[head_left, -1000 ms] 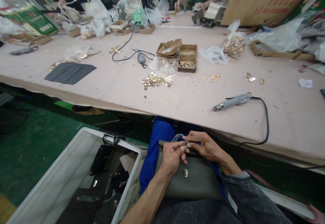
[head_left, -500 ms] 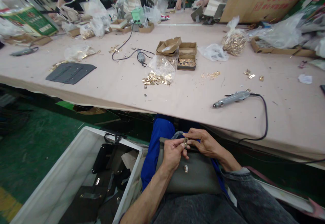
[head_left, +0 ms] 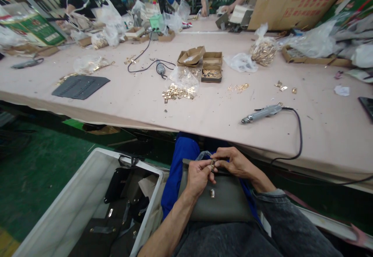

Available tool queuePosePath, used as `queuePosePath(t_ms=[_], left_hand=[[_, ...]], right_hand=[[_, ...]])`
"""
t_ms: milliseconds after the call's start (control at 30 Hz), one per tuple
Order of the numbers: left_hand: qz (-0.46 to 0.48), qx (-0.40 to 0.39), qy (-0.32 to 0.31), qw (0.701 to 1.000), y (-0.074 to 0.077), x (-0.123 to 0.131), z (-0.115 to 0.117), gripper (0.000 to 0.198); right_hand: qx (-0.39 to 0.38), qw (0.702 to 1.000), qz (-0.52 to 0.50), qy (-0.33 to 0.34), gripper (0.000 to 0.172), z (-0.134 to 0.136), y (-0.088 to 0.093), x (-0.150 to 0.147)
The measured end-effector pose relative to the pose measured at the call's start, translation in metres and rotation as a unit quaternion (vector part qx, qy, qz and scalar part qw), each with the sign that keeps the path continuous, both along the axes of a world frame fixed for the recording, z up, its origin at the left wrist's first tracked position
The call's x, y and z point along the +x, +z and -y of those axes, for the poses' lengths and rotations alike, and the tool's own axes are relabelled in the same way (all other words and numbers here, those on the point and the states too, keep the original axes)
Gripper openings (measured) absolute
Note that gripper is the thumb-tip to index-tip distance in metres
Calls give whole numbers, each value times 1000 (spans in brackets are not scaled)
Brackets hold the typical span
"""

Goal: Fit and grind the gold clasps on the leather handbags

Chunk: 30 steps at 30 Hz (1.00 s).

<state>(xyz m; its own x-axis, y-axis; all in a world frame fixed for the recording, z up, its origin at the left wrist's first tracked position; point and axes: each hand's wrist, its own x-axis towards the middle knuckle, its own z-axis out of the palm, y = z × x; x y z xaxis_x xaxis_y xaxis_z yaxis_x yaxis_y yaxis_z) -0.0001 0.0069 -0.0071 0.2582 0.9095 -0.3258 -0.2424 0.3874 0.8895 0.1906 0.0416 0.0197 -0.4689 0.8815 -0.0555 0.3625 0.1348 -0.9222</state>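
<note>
Two hands worked close together at the near middle of our view: our left hand (head_left: 198, 177) pinched a small metal fitting (head_left: 213, 165) between thumb and finger, and our right hand (head_left: 234, 163) pinched the same piece from the right, thumb and forefinger drawn in. We held it above the far part of a dark olive panel (head_left: 230, 206) that lay across our blue-clad lap (head_left: 183, 152). One shiny piece (head_left: 212, 193) sat on the panel, on the near side of our fingers. Because our fingertips covered part of the fitting, we could not tell whether it touched the panel.

For handling so small a part, we judged it best to let the left pinch stay steady while the right fingertips made any fine adjustment. A light grip seemed wiser than a hard squeeze, since smooth metal might slip or scratch. Staying low over the panel looked sensible, as a dropped part would probably land there.

Farther off on the table (head_left: 210, 117), we had a pile of gold plates (head_left: 176, 91) to the left and a gray powered driver (head_left: 261, 113) to the right. At the near left stood a white bin (head_left: 78, 191) holding dark pieces (head_left: 84, 243).
</note>
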Motion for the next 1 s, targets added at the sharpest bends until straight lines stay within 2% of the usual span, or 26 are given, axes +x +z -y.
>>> queuePosePath(t_ms=[133, 233, 367, 533, 600, 667, 733, 767, 833, 867, 900, 1000], left_hand=[[-21, 10, -12, 1000, 2, -1, -1, 24], [-21, 11, -6, 1000, 6, -2, 0, 23], [-44, 13, -7, 999, 1, -3, 1, 38], [-37, 4, 30, 999, -17, 4, -4, 54], [-29, 11, 43, 999, -18, 7, -6, 57], [-27, 13, 50, 998, -17, 8, -6, 58], [-30, 5, 54, 998, -17, 8, -5, 59], [-31, 1, 55, 998, -17, 7, -5, 60], [-33, -1, 57, 998, -19, 6, -6, 60], [-33, 1, 59, 998, -20, 6, -6, 61], [-34, 4, 60, 998, -21, 6, -6, 61], [-36, 5, 62, 997, -22, 6, -7, 61]], right_hand=[[-34, 998, -5, 44, 22, -9, 11, 3], [-32, 997, -1, 66, 21, -14, 16, 1], [2, 999, 11, 52, 15, -12, 17, -5], [-3, 1000, -1, 2, 13, -7, 15, -9], [-32, 999, -21, -29, 22, -7, 18, 0], [-46, 992, -31, -113, 37, -14, 21, 18], [-10, 961, 15, -277, 52, -29, 23, 45], [22, 924, 68, -375, 58, -39, 24, 60], [52, 823, 205, -528, 69, -62, 26, 86], [40, 781, 256, -568, 75, -73, 26, 96], [19, 753, 290, -591, 81, -84, 27, 103], [-32, 716, 304, -628, 90, -109, 25, 110]])
